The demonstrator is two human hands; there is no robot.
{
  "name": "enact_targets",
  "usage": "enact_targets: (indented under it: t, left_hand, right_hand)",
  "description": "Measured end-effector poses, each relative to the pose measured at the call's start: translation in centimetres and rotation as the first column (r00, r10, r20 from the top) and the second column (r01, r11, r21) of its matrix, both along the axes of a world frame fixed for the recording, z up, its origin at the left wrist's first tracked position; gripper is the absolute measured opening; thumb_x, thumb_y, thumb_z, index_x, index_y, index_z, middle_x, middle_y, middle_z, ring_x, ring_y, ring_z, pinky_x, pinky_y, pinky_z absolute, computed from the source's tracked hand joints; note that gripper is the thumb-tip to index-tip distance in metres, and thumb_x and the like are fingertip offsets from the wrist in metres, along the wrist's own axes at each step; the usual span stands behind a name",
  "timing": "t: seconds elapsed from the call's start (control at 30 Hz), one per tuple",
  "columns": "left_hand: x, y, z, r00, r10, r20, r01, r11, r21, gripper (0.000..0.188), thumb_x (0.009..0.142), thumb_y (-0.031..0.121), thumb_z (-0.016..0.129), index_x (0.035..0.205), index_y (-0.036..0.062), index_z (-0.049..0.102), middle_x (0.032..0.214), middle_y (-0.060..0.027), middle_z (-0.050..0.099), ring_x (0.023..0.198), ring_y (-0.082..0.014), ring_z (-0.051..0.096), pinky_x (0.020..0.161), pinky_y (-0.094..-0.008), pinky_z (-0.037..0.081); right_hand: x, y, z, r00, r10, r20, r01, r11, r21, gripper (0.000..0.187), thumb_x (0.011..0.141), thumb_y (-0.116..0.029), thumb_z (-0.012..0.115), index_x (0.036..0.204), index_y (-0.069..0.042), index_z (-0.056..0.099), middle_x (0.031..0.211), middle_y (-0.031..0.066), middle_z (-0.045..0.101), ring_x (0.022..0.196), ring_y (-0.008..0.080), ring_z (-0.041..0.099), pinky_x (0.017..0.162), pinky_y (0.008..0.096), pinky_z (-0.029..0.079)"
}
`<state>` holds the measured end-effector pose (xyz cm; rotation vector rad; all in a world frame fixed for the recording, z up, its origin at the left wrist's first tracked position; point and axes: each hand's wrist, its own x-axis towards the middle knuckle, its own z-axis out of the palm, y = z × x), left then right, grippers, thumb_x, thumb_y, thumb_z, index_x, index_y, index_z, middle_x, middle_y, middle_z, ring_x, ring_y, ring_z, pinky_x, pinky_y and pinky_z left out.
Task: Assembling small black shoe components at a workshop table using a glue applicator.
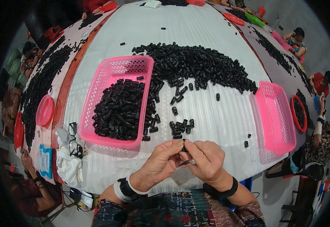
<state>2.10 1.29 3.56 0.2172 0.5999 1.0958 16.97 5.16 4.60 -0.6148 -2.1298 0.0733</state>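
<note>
My left hand (pixel 159 163) and my right hand (pixel 207 160) meet at the near edge of the table. A small black cylindrical part (pixel 184 146) is pinched between their fingertips. A thin silvery blade-like tool (pixel 188 162) sticks out from under the closed fingers of my right hand; its handle is hidden. Just beyond my hands lies a small cluster of similar black parts (pixel 180 128). To the left stands a pink plastic basket (pixel 90 99) heaped with such parts. Farther away, a long curved pile of black parts (pixel 199 62) spreads over the white-covered table (pixel 225 125).
On the right stands a second pink basket (pixel 276 117), beside a red-rimmed round basket (pixel 298 113). Glasses (pixel 75 147) rest on a white cloth (pixel 68 166) at left, near a blue packet (pixel 45 160). Several people sit along neighbouring tables with more black piles.
</note>
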Motion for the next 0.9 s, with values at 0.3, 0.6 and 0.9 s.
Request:
enact_targets:
  t: [0.3, 0.6, 0.9]
  left_hand:
    - [0.0, -0.5, 0.9, 1.0, 0.009, 0.017, -0.01, 0.998, 0.063, 0.02, 0.089, 0.02, 0.051, 0.089, 0.0013, 0.057, 0.075, -0.007, 0.057, 0.066, -0.0114, 0.051, 0.06, -0.0231, 0.042]
    - [-0.3, -0.9, 1.3, 0.999, -0.016, 0.027, 0.011, 0.985, 0.17, 0.021, 0.088, 0.019, 0.051, 0.09, -0.001, 0.057, 0.076, -0.0075, 0.058, 0.066, -0.0126, 0.053, 0.059, -0.0236, 0.043]
    - [-0.4, -0.8, 0.5, 0.999, 0.01, 0.043, -0.015, 0.993, 0.114, 0.019, 0.086, 0.014, 0.054, 0.095, -0.0019, 0.056, 0.077, -0.0058, 0.054, 0.067, -0.0118, 0.051, 0.057, -0.0234, 0.044]
  right_hand:
    - [-0.3, -0.6, 0.4, 0.999, 0.026, -0.031, -0.022, 0.99, 0.137, 0.036, 0.054, -0.002, 0.064, 0.089, 0.004, 0.061, 0.068, 0.0052, 0.053, 0.05, 0.0141, 0.047, 0.042, 0.0265, 0.033]
    - [0.2, -1.8, 1.3, 1.0, 0.02, 0.016, -0.021, 0.994, 0.112, 0.041, 0.056, 0.0, 0.069, 0.096, 0.001, 0.059, 0.07, 0.0049, 0.055, 0.053, 0.0155, 0.05, 0.045, 0.0268, 0.037]
    - [0.1, -1.9, 1.6, 0.998, 0.017, 0.057, -0.019, 0.999, 0.027, 0.051, 0.051, 0.001, 0.064, 0.101, 0.004, 0.058, 0.072, 0.0068, 0.056, 0.05, 0.0157, 0.049, 0.044, 0.0266, 0.038]
